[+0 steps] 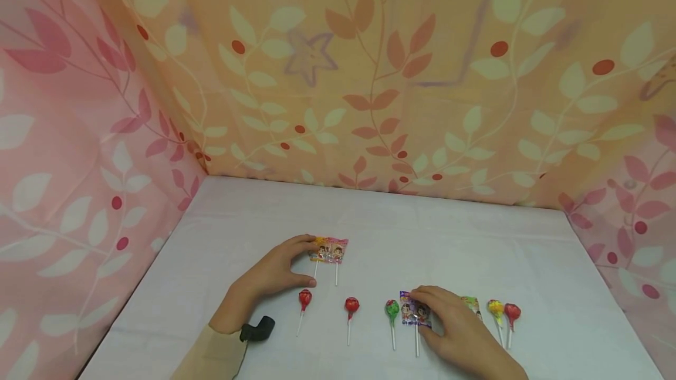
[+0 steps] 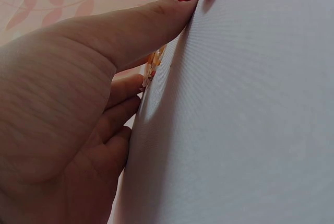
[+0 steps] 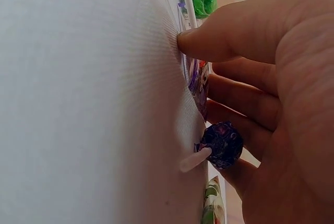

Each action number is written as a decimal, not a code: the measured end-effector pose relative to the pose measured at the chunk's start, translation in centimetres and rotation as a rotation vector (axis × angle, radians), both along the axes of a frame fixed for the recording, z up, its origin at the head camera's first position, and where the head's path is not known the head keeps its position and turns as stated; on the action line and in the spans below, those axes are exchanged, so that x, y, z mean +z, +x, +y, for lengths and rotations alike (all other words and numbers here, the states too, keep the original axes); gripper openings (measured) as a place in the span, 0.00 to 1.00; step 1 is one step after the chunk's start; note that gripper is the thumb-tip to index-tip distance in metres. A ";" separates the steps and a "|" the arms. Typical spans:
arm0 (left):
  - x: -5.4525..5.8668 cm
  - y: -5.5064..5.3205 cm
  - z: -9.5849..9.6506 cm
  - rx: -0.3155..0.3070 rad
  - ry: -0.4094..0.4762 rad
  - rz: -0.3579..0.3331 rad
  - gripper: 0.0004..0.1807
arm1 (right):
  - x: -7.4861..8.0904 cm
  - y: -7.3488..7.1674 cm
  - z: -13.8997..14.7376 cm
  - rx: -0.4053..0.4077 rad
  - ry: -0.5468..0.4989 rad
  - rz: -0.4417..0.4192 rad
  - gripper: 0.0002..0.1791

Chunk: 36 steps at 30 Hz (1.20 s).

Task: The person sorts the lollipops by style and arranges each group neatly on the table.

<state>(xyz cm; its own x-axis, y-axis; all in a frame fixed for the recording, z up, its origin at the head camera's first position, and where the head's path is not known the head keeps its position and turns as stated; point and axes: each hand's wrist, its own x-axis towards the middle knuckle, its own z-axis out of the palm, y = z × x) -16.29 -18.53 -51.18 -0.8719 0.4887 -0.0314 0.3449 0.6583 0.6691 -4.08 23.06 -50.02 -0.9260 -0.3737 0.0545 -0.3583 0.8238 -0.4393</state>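
My left hand [image 1: 274,268] lies at the left edge of two flat-wrapped lollipops side by side, one yellow-orange, one pink [image 1: 337,250]. Its fingertips reach the wrapper's upper left corner; the thumb extends beside a white stick. A red round lollipop [image 1: 305,298] lies just below that thumb, also filling the top of the left wrist view. Across the table, my right hand [image 1: 456,330] holds the right side of a purple flat-wrapped lollipop [image 1: 408,309], fingers at its top and thumb at its lower edge. A dark blue round lollipop [image 3: 224,144] sits under the right palm in the right wrist view.
Another red lollipop [image 1: 351,305] and a green one [image 1: 392,309] lie between the hands. Right of my right hand are a green wrapper [image 1: 472,304], a yellow lollipop [image 1: 495,308] and a red one [image 1: 513,312]. Patterned cloth [image 1: 369,75] walls in the white table [image 1: 253,204].
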 end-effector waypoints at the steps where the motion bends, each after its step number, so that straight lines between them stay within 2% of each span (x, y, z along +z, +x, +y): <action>1: 0.0 0.0 0.0 -0.002 0.001 0.003 0.44 | 0.0 0.0 0.0 -0.001 -0.003 0.007 0.32; 12: 0.1 0.0 0.1 -0.002 0.002 -0.001 0.44 | -1.0 0.0 0.3 -0.021 -0.050 0.128 0.33; 18: -0.1 -0.1 0.1 0.004 -0.002 0.006 0.44 | -1.4 -0.1 0.5 -0.027 -0.094 0.134 0.34; 28: -0.1 0.2 0.1 0.014 -0.012 -0.011 0.45 | -1.8 0.0 0.6 -0.030 -0.104 0.138 0.35; 36: -0.2 0.0 0.0 0.012 -0.016 0.002 0.45 | -1.8 0.1 0.5 -0.039 -0.101 0.148 0.37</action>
